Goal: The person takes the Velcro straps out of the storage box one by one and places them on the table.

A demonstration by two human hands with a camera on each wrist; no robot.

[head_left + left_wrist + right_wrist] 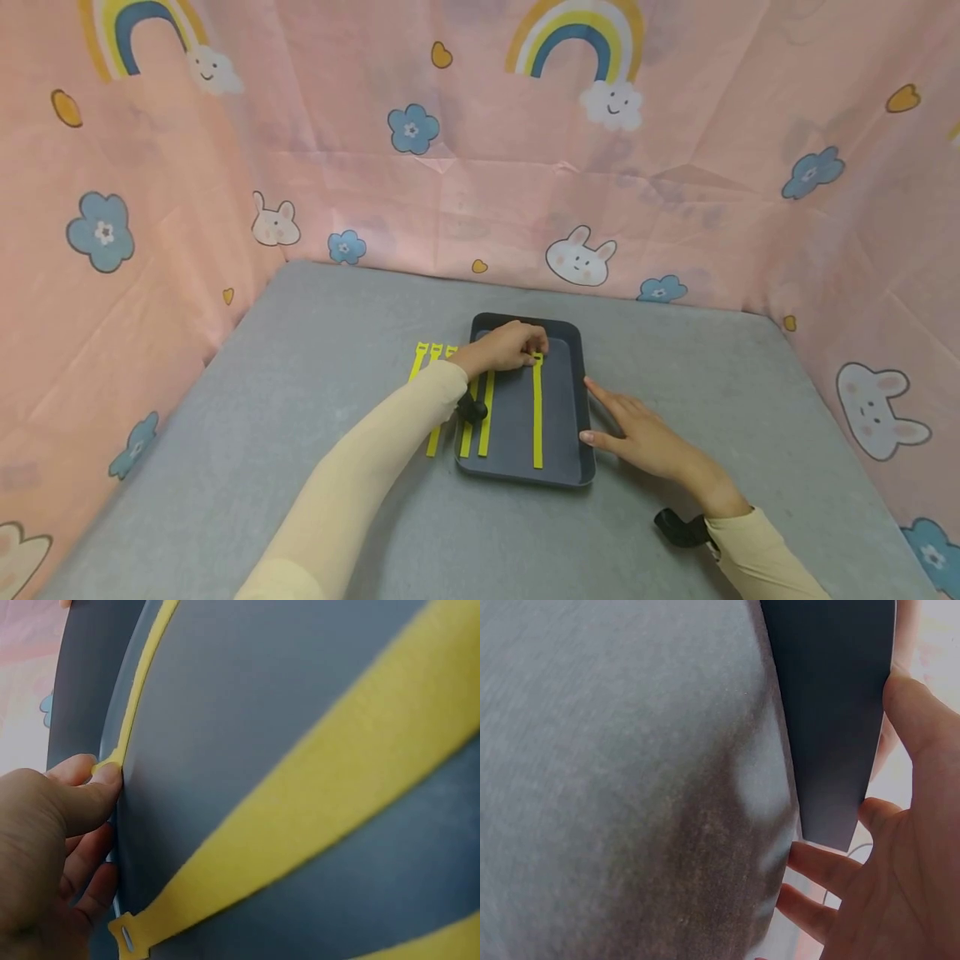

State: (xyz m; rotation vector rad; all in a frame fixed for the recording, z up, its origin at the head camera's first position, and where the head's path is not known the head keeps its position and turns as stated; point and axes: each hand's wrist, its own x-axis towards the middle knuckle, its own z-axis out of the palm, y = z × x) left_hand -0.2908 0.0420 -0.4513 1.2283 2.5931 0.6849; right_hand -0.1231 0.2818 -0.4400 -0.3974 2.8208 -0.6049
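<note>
A dark grey rectangular tray stands on the table. My left hand reaches over it and pinches the slotted head of a yellow hook-and-loop cable tie between thumb and finger. That tie runs lengthwise down the tray, right of its middle. Two more yellow ties lie along the tray's left side, partly hidden by my left arm. In the left wrist view, one of these ties crosses the tray floor below my fingers. My right hand rests its spread fingers against the tray's right wall.
Left of the tray, several yellow ties lie side by side on the grey tabletop, partly covered by my left sleeve. A pink printed cloth hangs behind and at both sides of the table.
</note>
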